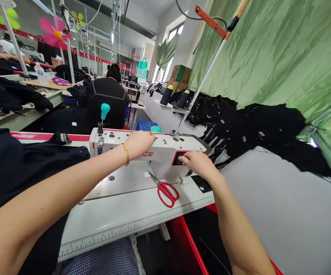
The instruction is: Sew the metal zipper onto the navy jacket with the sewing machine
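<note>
A white sewing machine (165,152) stands across the table in front of me. My left hand (142,143), with a gold bangle at the wrist, is over the machine's top edge, its fingers pinched together; what they hold, if anything, is too small to make out. At the machine's right end, my right hand (198,162) is in front of the dark control panel (178,158), thumb and fingers closed together, their contents not visible. Red-handled scissors (165,191) lie on the machine bed below and between my hands.
Dark fabric (33,164) covers the table's left side. Two dark thread cones (167,95) stand behind the machine, beside a slanted pole. Black garments (257,126) are heaped at the right. A ruler strip (136,223) runs along the front edge. A person in black (105,95) sits ahead.
</note>
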`<state>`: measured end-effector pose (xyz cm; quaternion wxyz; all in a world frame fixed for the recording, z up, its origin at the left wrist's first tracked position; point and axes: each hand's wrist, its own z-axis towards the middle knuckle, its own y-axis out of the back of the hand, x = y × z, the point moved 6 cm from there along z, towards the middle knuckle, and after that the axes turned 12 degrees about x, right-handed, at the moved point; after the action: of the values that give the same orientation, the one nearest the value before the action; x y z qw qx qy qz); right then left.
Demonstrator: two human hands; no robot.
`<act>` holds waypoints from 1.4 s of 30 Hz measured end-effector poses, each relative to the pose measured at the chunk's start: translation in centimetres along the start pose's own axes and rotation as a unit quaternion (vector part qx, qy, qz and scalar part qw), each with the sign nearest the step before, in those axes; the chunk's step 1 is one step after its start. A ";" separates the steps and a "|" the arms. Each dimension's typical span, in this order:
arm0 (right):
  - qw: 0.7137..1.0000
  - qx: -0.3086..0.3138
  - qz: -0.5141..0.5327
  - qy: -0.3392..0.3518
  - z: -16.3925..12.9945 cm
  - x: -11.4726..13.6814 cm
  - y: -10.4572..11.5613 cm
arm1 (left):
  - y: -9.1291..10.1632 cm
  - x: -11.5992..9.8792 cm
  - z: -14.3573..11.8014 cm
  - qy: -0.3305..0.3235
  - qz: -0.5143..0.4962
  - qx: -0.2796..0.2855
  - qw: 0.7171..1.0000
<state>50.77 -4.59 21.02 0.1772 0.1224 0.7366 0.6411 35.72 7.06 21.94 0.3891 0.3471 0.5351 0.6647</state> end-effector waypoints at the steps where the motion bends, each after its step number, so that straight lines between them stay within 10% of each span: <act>1: 1.000 0.008 0.008 0.021 -0.3 0.4 -0.1 | 0.0 0.3 0.2 -0.001 -0.012 0.001 1.000; 8: 0.976 -0.064 0.097 0.182 -2.2 4.9 1.7 | 1.8 0.4 0.8 0.019 -0.153 -0.012 0.988; 15: 0.973 -0.174 0.001 0.154 -0.9 8.4 2.8 | 1.7 0.2 2.3 0.080 -0.349 0.044 0.933; 31: 0.979 -0.183 -0.039 0.079 5.5 9.4 3.7 | 0.3 3.4 1.3 0.180 -0.233 -0.142 0.945; 42: 0.969 -0.179 -0.104 0.134 4.3 9.8 5.7 | 0.3 4.7 -2.8 0.183 -0.410 -0.356 0.819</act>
<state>43.43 4.07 25.16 0.1616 -0.0761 0.6358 0.7509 31.12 9.95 21.88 0.6174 -0.1953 0.4150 0.6391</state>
